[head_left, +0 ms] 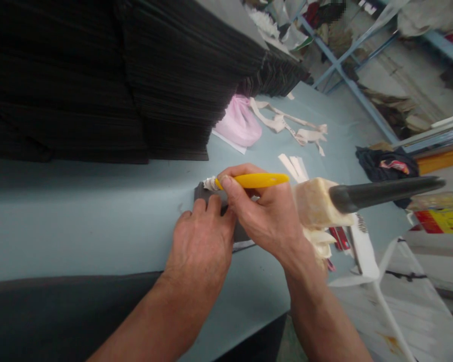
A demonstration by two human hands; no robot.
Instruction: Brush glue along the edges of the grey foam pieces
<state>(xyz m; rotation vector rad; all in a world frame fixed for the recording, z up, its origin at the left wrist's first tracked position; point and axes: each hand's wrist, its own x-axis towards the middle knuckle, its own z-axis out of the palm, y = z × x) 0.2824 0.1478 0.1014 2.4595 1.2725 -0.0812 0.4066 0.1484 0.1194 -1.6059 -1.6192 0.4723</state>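
My right hand [266, 216] is closed around a yellow-handled tool [258, 180], whose tip meets a whitish wad [210, 184] at the far edge of a small dark sheet [203, 193]. My left hand [202, 241] lies on that dark sheet with its fingers curled and pressing it onto the pale blue table [79, 216]. Most of the sheet is hidden under both hands.
Tall stacks of dark sheets [117, 75] fill the back left. A pink bag [239, 123] and white strips [294, 128] lie behind. A glue-caked brush with a black handle [377, 193] juts out at right. Dark material [60, 317] covers the near edge.
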